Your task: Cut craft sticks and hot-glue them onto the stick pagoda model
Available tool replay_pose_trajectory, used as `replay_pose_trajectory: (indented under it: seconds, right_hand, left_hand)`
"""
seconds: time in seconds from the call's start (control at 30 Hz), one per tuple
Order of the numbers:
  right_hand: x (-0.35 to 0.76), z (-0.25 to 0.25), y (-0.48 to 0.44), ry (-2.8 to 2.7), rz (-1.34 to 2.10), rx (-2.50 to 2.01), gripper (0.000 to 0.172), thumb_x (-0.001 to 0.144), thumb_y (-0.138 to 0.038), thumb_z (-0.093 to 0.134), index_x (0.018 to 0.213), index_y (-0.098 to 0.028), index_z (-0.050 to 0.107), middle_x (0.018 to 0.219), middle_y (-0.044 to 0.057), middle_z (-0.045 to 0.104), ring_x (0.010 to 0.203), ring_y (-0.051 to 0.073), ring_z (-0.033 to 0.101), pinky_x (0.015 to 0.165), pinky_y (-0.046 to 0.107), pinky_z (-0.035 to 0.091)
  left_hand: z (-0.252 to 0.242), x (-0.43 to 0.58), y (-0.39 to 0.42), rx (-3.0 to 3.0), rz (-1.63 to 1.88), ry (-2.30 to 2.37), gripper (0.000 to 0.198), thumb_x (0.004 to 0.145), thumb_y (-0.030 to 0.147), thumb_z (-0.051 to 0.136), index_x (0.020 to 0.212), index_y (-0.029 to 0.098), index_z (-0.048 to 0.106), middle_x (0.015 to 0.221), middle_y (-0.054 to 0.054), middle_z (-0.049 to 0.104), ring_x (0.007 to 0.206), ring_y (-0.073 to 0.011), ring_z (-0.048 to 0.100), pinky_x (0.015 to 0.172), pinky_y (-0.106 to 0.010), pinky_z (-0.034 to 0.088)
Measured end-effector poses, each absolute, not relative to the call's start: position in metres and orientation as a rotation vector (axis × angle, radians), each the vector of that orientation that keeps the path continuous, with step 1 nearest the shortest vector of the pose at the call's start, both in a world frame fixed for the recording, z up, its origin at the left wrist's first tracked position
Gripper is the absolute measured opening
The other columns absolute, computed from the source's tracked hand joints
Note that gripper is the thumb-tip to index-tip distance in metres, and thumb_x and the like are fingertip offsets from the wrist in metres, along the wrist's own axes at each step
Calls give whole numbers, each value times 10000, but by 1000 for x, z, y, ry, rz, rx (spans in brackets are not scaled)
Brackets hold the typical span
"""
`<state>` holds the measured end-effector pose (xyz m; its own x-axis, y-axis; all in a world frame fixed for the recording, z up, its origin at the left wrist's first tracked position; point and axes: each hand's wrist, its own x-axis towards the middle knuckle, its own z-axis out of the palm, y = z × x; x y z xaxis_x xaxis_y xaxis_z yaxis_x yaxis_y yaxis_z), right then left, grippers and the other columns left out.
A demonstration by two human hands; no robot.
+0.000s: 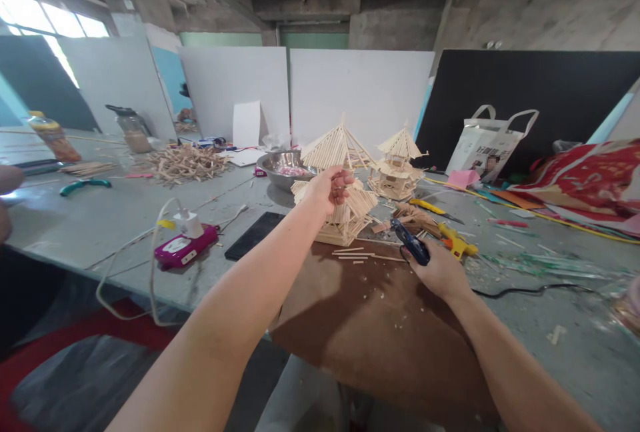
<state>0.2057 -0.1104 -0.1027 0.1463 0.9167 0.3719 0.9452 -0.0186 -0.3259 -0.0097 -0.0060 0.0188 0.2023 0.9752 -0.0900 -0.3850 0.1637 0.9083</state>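
Note:
My left hand [331, 189] is closed on the middle tier of a two-tier wooden stick pagoda model [336, 152] that stands at the far end of a brown board [370, 312]. My right hand [434, 271] rests on the board's right side, its fingers wrapped round a dark blue glue gun [410, 243] with a black cord running off to the right. A few loose thin sticks [360, 256] lie on the board between my hands. A second, smaller pagoda model [397, 162] stands behind and to the right.
On the grey table: a metal bowl [284, 169], a black phone [254, 235], a pink device with white charger [185, 244], a stick pile [187, 163], green pliers [85, 185], a yellow tool [457, 241], a white bag [493, 142], red cloth [590, 182]. Another person's hand [7, 185] is at the left edge.

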Motion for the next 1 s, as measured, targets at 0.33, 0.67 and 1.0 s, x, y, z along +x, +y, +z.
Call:
replay_pose_trajectory:
  seconds: [0.33, 0.67, 1.0]
  right_hand:
    - [198, -95, -116, -1980, 0, -1882, 364, 675, -394, 471, 995, -221, 497, 871, 50, 598, 789, 199, 542, 623, 270, 362]
    - [182, -89, -124, -2249, 62, -1905, 485, 635, -561, 451, 950, -199, 521, 846, 72, 582, 802, 218, 532, 645, 285, 345]
    - [197, -93, -116, -1881, 52, -1806, 364, 682, -353, 463, 1010, -195, 476, 950, 69, 570, 849, 208, 520, 684, 292, 368]
  left_hand:
    - [0, -10, -14, 962, 1257, 710, 167, 624, 310, 578, 638, 144, 564, 466, 21, 545, 309, -37, 412, 331, -168, 279]
    - [-44, -5, -38, 1152, 1430, 726, 288, 593, 394, 588, 648, 114, 550, 461, 20, 534, 301, -35, 408, 320, -162, 280]
    - [-65, -6, -53, 1654, 1208, 893, 258, 660, 376, 520, 676, 125, 575, 531, 23, 523, 339, -23, 391, 349, -151, 319]
